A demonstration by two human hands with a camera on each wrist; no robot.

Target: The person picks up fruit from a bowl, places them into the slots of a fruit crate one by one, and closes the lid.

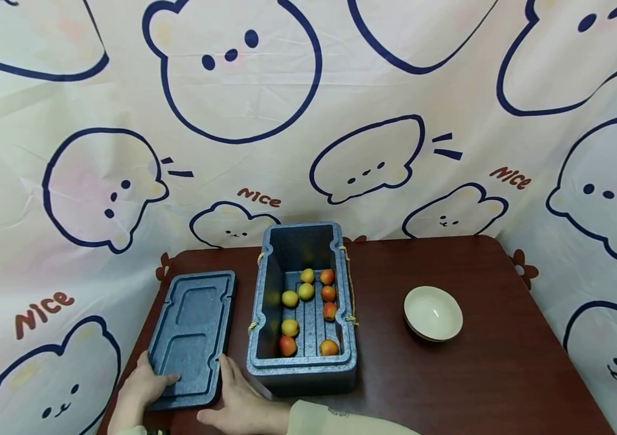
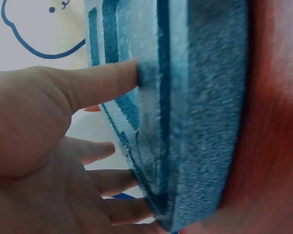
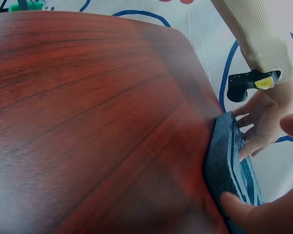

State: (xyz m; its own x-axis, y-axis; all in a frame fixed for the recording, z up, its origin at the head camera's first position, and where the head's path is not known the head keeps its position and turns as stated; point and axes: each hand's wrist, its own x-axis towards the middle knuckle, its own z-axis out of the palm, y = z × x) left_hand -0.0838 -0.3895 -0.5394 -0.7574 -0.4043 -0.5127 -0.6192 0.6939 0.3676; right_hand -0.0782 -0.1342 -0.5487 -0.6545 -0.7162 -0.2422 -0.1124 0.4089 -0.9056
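Note:
A blue-grey foam box lid lies on the table left of a matching deep box. My left hand holds the lid's near left side. In the left wrist view its thumb presses on the lid's top while the fingers reach the outer edge. My right hand is at the lid's near right edge, fingers extended and thumb spread away. In the right wrist view one of its fingertips touches the lid's side. The open box contains several yellow fruits and several orange-red fruits.
A white bowl, possibly stacked on another, stands right of the box on the dark brown table. Yellow cord hangs along the box's sides. A patterned cloth drapes behind the table and at both sides.

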